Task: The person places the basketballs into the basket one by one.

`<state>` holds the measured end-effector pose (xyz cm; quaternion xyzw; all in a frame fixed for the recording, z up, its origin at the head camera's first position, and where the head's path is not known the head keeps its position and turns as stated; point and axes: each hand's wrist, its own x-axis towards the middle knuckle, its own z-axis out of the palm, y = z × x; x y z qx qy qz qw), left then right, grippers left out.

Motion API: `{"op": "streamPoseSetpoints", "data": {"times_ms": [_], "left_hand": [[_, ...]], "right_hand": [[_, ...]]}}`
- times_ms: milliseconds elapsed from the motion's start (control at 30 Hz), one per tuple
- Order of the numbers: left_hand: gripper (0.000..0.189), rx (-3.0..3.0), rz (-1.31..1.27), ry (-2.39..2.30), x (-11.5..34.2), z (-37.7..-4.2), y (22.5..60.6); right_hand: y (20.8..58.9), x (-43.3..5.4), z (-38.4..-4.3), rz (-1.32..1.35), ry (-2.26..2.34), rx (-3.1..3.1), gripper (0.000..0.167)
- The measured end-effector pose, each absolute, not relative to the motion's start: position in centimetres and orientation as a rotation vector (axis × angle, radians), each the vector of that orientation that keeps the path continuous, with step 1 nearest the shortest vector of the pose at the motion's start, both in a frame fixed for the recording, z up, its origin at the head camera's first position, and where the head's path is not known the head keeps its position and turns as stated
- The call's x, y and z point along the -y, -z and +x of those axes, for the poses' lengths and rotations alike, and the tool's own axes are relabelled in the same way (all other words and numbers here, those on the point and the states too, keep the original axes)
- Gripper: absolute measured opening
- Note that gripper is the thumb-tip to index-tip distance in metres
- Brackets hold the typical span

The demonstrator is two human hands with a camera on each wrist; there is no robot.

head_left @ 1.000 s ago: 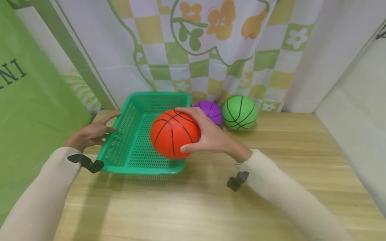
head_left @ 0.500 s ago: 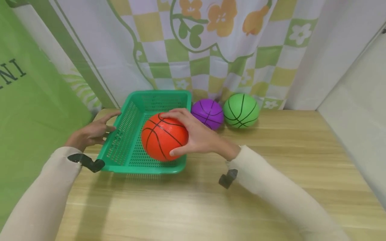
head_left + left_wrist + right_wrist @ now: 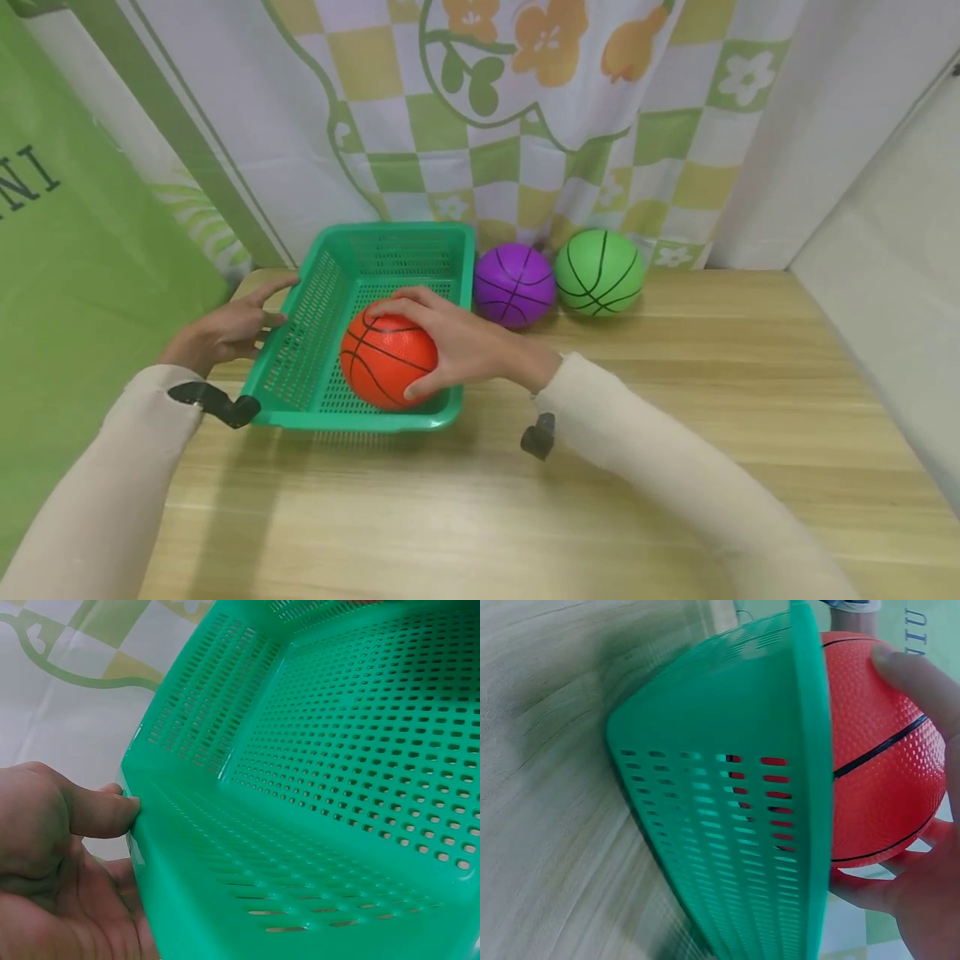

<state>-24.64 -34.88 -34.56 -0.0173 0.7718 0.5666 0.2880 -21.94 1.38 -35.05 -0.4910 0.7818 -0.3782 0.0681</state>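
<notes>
1 bskt (image 3: 345, 422), 1 red ball (image 3: 378, 362), 1 purple ball (image 3: 513, 285), 1 green ball (image 3: 599, 272). R hand (image 3: 467, 340) holds red ball, lower & further left vs 0.5s ago; L hand's (image 3: 231, 327) grip wide, touching bskt's left rim.

The orange-red ball (image 3: 382, 358) is crossed by black lines. The basket (image 3: 352, 420) is emerald green, patterned with rows of small slots. The purple ball (image 3: 514, 286) and the light green ball (image 3: 599, 273) carry black lines too. The worktop (image 3: 750, 350) is pale tan with a wood grain. The white curtain (image 3: 498, 167) shows green and yellow checks, white flowers and orange blossoms. The sleeves (image 3: 652, 450) are cream, the wrist mounts (image 3: 213, 402) black, the sheet (image 3: 67, 333) bright green with dark lettering.
</notes>
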Motion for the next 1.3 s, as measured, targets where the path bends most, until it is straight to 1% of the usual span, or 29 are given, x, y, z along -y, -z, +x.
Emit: {"op": "streamPoseSetpoints", "data": {"times_ms": [233, 500, 900, 1300], "left_hand": [[0.071, -2.055, -0.053, -1.511, 34.9, -24.7, 34.7], [0.073, -2.049, -0.060, -1.512, 35.0, -24.8, 34.6], [0.072, -2.063, -0.064, -1.495, 34.8, -25.0, 34.6], [0.071, -2.073, -0.065, -1.475, 34.8, -24.8, 34.5]], "right_hand": [[35.7, -0.6, -22.0, -1.456, 1.008, -2.363, 0.086], [36.2, 0.2, -22.3, -1.489, 0.867, -2.391, 0.085], [36.2, 1.0, -22.3, -1.338, 0.729, -2.412, 0.085], [35.8, 0.8, -21.7, -1.318, 0.607, -2.496, 0.089]]}}
